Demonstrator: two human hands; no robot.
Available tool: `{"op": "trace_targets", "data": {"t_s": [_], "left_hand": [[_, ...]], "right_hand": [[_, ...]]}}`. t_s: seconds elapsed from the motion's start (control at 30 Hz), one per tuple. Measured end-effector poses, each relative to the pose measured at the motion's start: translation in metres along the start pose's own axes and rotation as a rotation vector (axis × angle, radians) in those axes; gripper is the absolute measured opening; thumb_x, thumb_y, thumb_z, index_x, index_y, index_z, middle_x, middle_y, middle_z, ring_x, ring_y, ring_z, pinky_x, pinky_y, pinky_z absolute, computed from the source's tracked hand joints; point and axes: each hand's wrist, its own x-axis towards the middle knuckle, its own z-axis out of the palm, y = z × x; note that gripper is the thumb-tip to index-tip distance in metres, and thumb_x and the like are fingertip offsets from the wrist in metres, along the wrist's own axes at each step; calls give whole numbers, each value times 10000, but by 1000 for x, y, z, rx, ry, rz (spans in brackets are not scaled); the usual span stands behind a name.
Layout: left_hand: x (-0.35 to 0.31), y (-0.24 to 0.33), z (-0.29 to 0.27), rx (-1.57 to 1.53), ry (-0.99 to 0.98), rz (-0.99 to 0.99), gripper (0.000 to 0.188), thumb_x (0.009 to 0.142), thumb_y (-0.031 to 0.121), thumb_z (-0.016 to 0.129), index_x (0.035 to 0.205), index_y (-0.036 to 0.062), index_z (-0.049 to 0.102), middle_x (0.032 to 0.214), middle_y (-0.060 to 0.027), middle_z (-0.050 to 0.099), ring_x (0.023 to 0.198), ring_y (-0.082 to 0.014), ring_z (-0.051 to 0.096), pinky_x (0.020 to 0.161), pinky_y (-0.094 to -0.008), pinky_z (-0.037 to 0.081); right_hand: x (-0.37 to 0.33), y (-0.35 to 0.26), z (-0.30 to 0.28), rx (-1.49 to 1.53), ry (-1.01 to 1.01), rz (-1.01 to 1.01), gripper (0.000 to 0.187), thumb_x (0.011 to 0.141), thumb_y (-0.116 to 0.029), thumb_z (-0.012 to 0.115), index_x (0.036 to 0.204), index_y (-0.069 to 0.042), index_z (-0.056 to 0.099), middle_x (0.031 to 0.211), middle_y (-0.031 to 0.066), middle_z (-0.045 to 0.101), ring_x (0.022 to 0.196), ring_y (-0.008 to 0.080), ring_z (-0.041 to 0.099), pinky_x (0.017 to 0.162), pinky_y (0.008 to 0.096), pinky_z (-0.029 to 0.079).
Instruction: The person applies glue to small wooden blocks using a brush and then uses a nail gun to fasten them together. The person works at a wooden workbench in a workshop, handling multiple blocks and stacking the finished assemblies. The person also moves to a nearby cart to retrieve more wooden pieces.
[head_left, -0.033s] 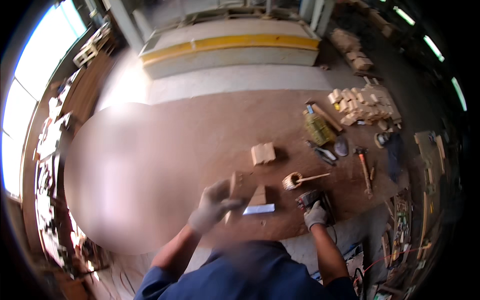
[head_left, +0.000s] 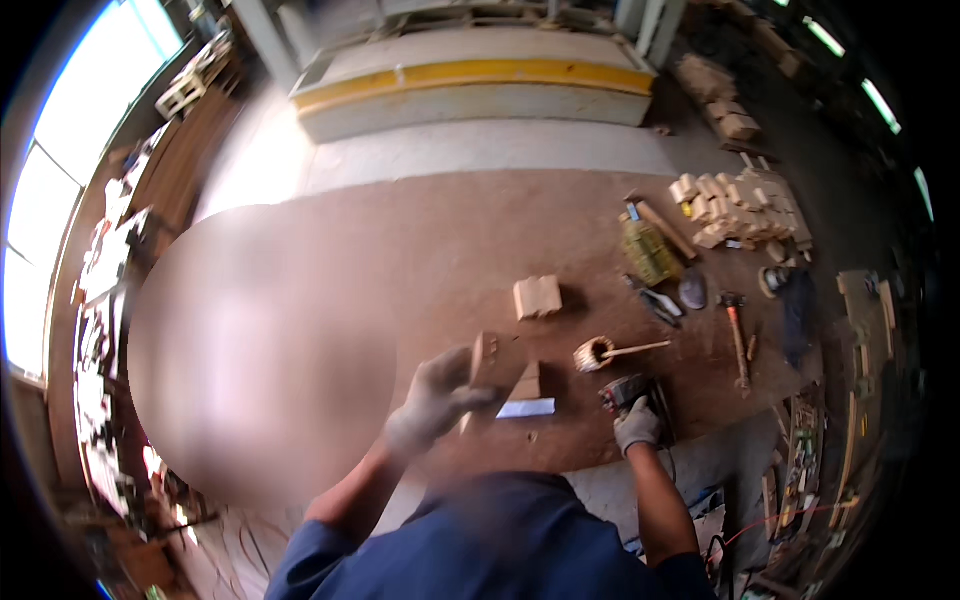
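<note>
A brown wooden block (head_left: 485,351) is gripped in the left hand (head_left: 430,402), its far end showing past the fingers. A dark tool (head_left: 621,391) with reddish parts is by the counter's near edge, held by the right hand (head_left: 638,424).

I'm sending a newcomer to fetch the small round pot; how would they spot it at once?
On the big brown table, find the gloved right hand on the dark tool. Just beyond, slightly left, sits the small round pot, the only thing nearby with a thin stick poking out.
</note>
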Motion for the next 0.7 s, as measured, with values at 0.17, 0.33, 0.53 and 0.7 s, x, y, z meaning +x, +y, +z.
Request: {"op": "trace_targets", "data": {"t_s": [0.17,0.33,0.53,0.7], "left_hand": [[0,-14,-3,47,-12,71,656,826,33,865,1406,-72,577,1306,-128,702,1225,-201,657,1094,-373,518],[-2,-20,-4,-89,-13,18,673,832,21,865,1423,-75,558,1294,-121,699,1199,-193,664,1047,-365,551],[-5,-10,-6,-125,3,-20,635,860,16,842,1418,-74,551,1275,-104,692,1143,-170,665,1024,-352,563],[-6,-10,-17,-118,83,-40,546,891,48,823,1371,-71,592,1239,-95,705,1129,-156,664,1002,-339,562]], "right_hand": [[-1,-7,-13,11,-22,19,912,790,-341,822,1526,31,433,1248,255,698,1111,397,703,972,481,558],[2,-1,-6,-12,-13,21,942,792,-353,827,1546,22,405,1273,241,697,1131,389,698,980,472,554],[4,-2,-5,-34,-12,31,944,791,-363,827,1543,26,409,1267,236,700,1120,390,702,970,472,557],[7,7,4,-32,0,2,932,792,-357,816,1536,34,414,1261,238,702,1096,402,707,953,481,561]]}}
